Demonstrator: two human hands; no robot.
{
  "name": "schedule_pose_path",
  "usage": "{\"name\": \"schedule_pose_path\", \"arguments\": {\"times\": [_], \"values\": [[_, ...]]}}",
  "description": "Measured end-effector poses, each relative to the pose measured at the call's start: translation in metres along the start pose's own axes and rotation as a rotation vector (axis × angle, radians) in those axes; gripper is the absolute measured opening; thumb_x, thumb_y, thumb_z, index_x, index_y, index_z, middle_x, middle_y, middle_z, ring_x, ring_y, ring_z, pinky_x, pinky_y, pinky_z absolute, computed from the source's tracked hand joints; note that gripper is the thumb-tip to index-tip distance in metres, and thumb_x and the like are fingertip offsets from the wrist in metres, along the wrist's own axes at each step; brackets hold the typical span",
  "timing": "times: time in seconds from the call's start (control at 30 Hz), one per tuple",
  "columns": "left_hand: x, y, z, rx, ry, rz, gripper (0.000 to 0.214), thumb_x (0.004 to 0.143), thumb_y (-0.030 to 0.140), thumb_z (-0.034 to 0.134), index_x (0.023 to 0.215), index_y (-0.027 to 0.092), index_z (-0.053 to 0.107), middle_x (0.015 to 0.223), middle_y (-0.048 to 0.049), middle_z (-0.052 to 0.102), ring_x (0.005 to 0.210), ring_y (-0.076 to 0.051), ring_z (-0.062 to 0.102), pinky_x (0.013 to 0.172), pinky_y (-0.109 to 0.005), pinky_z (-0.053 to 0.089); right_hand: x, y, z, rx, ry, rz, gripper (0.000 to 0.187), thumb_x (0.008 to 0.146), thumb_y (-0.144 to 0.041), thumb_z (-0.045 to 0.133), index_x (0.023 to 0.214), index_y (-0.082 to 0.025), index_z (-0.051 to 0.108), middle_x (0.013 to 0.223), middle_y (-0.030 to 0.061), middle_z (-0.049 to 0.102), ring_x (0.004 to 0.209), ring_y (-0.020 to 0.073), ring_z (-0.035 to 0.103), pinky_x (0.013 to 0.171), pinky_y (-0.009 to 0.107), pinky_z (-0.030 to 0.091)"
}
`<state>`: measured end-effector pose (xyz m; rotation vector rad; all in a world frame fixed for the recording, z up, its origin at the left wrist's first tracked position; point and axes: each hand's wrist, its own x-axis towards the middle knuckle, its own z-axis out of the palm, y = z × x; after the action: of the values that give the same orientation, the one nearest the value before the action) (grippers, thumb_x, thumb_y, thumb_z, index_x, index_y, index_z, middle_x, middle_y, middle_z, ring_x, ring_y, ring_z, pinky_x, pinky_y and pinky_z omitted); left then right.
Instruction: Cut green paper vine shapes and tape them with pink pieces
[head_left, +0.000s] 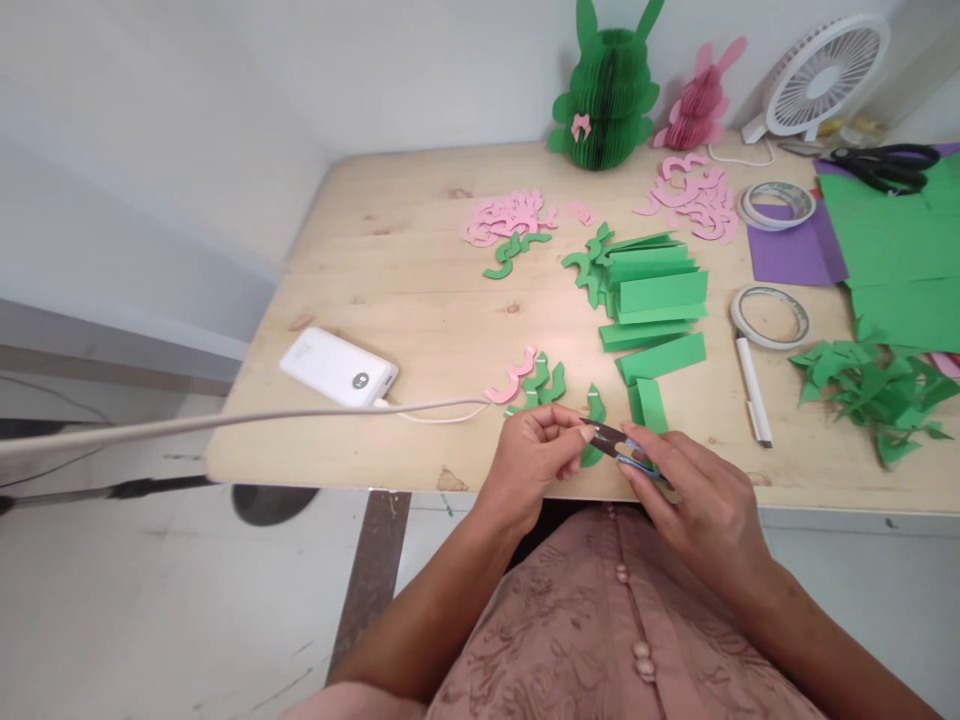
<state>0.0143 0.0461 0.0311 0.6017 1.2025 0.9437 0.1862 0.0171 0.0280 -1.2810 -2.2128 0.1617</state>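
My right hand (697, 490) grips a pair of thread snips (616, 443) with dark blades and a blue handle, held over the table's front edge. The blades point left toward my left hand (536, 450), whose thumb and fingers are pinched together at the blade tips. Whatever the left fingers hold is too small to make out. Just beyond the hands lie curved green paper cutouts (555, 382), some bearing small white strips, and a pink wavy cutout (514, 378). Another green cutout (596, 403) is partly hidden behind the snips.
Folded green paper strips (660, 292) and pink cutouts (506, 217) lie farther back. A white power bank (337, 365) sits left, its cable crossing the table. To the right are tape rolls (771, 340), a marker (752, 390) and green scraps (870, 390). Paper rabbits (609, 100) stand behind.
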Motion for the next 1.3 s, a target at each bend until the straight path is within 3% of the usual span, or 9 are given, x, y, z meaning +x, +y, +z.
{"name": "schedule_pose_path", "arguments": {"times": [0.4, 1.3], "values": [[0.0010, -0.0006, -0.0040, -0.028, -0.044, 0.037, 0.024, 0.061, 0.031, 0.079, 0.067, 0.014, 0.064, 0.047, 0.0051, 0.051, 0.039, -0.004, 0.041, 0.041, -0.017, 0.029, 0.0019, -0.0006, -0.0023, 0.090, -0.015, 0.044, 0.030, 0.089, -0.016, 0.058, 0.119, -0.013, 0.058, 0.079, 0.0039, 0.065, 0.068, 0.0138, 0.060, 0.064, 0.025, 0.048], [0.0007, 0.0042, -0.0019, -0.039, -0.036, 0.002, 0.018, 0.059, 0.025, 0.074, 0.061, 0.014, 0.060, 0.041, 0.0067, 0.048, 0.038, -0.003, 0.037, 0.043, -0.017, 0.027, -0.0007, 0.0008, -0.0012, 0.009, 0.005, -0.010, 0.031, 0.088, -0.016, 0.060, 0.119, -0.012, 0.059, 0.078, 0.0046, 0.065, 0.066, 0.0147, 0.060, 0.064, 0.027, 0.047]]}}
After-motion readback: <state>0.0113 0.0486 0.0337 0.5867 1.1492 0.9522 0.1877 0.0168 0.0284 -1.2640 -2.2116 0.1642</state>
